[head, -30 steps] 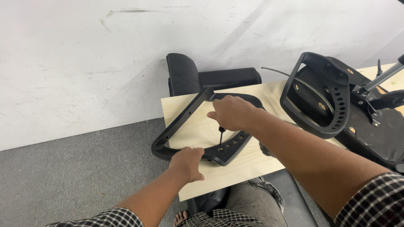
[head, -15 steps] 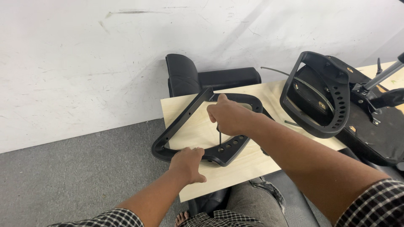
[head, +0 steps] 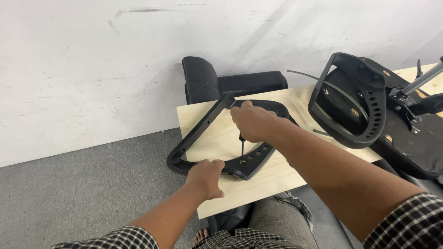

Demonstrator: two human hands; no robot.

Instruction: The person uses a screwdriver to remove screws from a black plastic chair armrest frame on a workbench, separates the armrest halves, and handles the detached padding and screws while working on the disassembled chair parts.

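Nearest to me, the person's left hand (head: 206,177) pressed down on the near rim of a black plastic armrest frame (head: 210,124), fingers curled over the edge where it lay flat on a pale wooden board (head: 277,177) that served as the bench across the lap. That hand's grip was closed on the frame, and it seemed to me the right thing: with the frame pinned, a tool could turn without the part skating over the smooth wood. Just beyond, the right hand (head: 251,122) was wrapped tight around the handle of a thin screwdriver (head: 242,146), whose shaft stood nearly upright with its tip down at the perforated curved side of the frame; I could not quite tell whether the tip sat in a screw head or in one of the holes. Keeping that shaft upright, with weight straight down it, looked the surest way to avoid slipping. The frame itself was a rounded triangle, matte black, with a row of small holes along its curved side. Farther off to the right stood a second armrest frame (head: 350,99) on an upturned chair base (head: 415,143), and a black cushion (head: 230,83) rested against the white wall (head: 115,69).
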